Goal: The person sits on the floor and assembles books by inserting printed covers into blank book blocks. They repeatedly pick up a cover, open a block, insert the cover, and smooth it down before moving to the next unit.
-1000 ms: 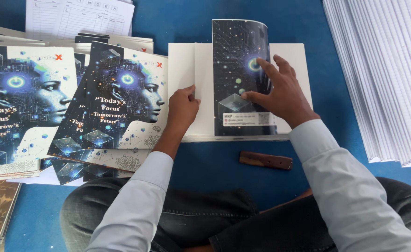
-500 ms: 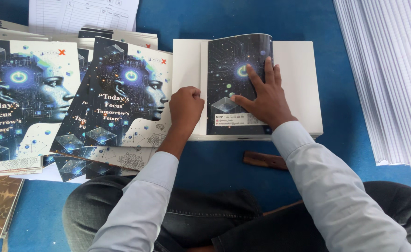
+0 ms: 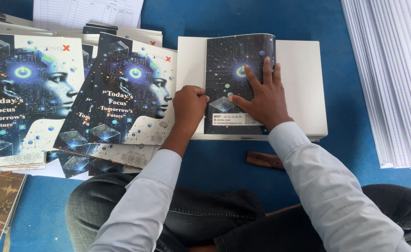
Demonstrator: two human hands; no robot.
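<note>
Right hand (image 3: 261,100), fingers flat, pressed the dark glossy printed cover (image 3: 236,70) onto the white page block (image 3: 303,84); left hand (image 3: 189,105), fisted, should crease the fold firmly.

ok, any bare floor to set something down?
Bare blue floor runs between the white pad and the sheet stack, and above the pad. The left is crowded with overlapping covers; a brown tool lies before the pad.

left hand (image 3: 189,103) fisted, right hand (image 3: 261,95) flat, fingers spread
</note>
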